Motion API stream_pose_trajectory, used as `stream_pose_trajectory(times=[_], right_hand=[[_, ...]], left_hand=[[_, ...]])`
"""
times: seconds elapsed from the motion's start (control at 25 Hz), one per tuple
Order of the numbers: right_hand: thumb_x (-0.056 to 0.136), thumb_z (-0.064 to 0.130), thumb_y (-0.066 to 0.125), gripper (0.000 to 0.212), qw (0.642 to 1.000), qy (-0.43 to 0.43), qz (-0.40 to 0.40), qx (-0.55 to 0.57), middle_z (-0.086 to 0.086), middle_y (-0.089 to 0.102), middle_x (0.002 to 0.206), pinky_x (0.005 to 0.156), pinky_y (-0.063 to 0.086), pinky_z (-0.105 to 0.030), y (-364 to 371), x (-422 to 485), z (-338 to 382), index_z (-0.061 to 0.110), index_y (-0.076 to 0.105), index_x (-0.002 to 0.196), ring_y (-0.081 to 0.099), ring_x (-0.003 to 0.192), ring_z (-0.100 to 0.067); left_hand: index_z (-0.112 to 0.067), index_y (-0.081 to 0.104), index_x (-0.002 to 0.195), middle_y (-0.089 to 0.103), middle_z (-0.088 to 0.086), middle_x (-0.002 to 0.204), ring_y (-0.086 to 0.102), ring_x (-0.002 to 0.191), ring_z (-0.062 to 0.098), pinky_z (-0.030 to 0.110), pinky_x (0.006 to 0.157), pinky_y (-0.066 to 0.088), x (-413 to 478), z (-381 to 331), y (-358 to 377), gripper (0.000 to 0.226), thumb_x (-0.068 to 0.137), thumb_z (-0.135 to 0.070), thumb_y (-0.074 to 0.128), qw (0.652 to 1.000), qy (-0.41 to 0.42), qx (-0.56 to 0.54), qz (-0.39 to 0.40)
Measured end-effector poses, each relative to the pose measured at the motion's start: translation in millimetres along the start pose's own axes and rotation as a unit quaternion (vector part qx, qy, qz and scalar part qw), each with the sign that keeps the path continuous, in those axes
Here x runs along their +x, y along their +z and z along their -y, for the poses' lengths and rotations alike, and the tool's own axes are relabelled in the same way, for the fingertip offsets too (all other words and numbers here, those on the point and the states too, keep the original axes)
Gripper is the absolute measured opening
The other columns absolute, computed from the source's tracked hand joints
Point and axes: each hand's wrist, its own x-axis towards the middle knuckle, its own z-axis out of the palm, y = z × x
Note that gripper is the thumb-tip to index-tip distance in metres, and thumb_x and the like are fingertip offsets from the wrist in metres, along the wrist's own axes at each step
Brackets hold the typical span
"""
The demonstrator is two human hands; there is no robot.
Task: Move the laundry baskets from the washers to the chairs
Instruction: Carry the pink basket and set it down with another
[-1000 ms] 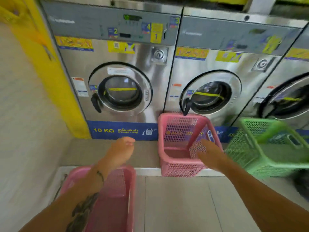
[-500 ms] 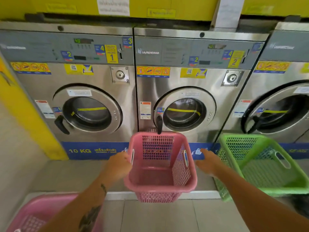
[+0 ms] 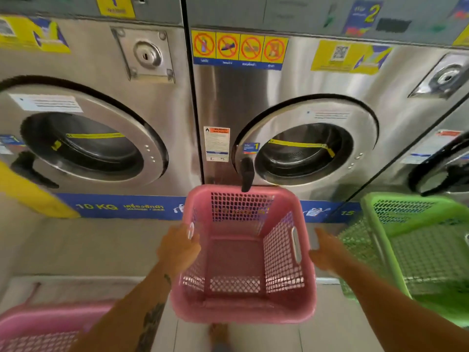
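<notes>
Closer now, both hands flank the pink basket (image 3: 242, 252) at centre, before the washers (image 3: 291, 97). Left hand (image 3: 177, 247), at 9 o'clock, curls fingers on its rim; right hand (image 3: 326, 252), at 3, is open beside it. Green basket (image 3: 418, 250) stands further toward 3.

A coin laundry is shown. A row of steel front-loading washers (image 3: 291, 102) is lined up, marked with numbered stickers, prohibition signs (image 3: 239, 48) and a coin lock (image 3: 147, 55). Below the washers a blue "10 KG" strip (image 3: 119, 207) is fixed, and plastic laundry baskets (image 3: 243, 252) are seen in front of them.
</notes>
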Motion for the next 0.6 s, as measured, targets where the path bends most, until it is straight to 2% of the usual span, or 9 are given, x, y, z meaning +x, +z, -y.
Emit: stream_pose_trajectory(times=[0.08,0.16,0.24,0.4,0.52,0.6], right_hand=[[0.078,0.010,0.060,0.062,1.000,0.022,0.002,0.007,-0.024,0.052,0.137,0.099,0.047,-0.042,11,25,4,0.003,0.043,0.137,0.056,0.120,-0.038],[0.078,0.005,0.059,0.061,0.998,0.050,-0.011,0.042,-0.027,0.053,0.134,0.099,0.046,-0.044,24,46,9,0.001,0.042,0.136,0.055,0.119,-0.041],[0.079,0.002,0.060,0.064,0.994,0.081,-0.021,0.075,-0.028,0.053,0.132,0.097,0.043,-0.044,39,64,8,0.001,0.037,0.138,0.052,0.121,-0.043],[0.073,0.000,0.057,0.065,0.988,0.082,-0.022,0.130,-0.018,0.059,0.111,0.082,0.052,-0.050,72,77,1,0.017,0.035,0.132,0.061,0.097,-0.042],[0.073,-0.004,0.056,0.073,0.986,0.084,-0.051,0.138,-0.010,0.053,0.099,0.080,0.051,-0.045,76,66,-4,0.022,0.036,0.137,0.061,0.092,-0.039],[0.074,-0.007,0.056,0.067,0.986,0.076,-0.057,0.138,-0.008,0.056,0.093,0.076,0.048,-0.040,75,49,-10,0.020,0.042,0.134,0.059,0.085,-0.035]], left_hand=[[-0.023,0.057,0.118,0.062,0.010,0.103,0.064,0.091,0.032,0.043,0.081,0.057,23,8,13,0.045,0.080,-0.041,0.041,0.998,-0.011,0.056,0.000],[-0.026,0.043,0.136,0.051,0.012,0.123,0.057,0.107,0.036,0.046,0.088,0.053,39,16,27,0.054,0.083,-0.031,0.051,0.996,-0.012,0.091,-0.002],[-0.022,0.035,0.140,0.047,0.012,0.128,0.055,0.108,0.037,0.049,0.087,0.053,45,24,43,0.063,0.080,-0.019,0.053,0.997,0.009,0.080,-0.007],[-0.011,0.026,0.150,0.035,0.013,0.148,0.058,0.105,0.041,0.049,0.088,0.053,44,40,70,0.080,0.076,-0.003,0.056,0.999,0.014,0.043,-0.025],[-0.015,0.037,0.147,0.046,0.010,0.140,0.061,0.103,0.037,0.045,0.085,0.055,38,43,65,0.079,0.072,0.003,0.053,0.997,0.049,-0.013,-0.065],[-0.016,0.046,0.142,0.055,0.008,0.130,0.061,0.102,0.032,0.040,0.083,0.053,21,46,57,0.076,0.069,0.006,0.051,0.991,0.072,-0.047,-0.101]])
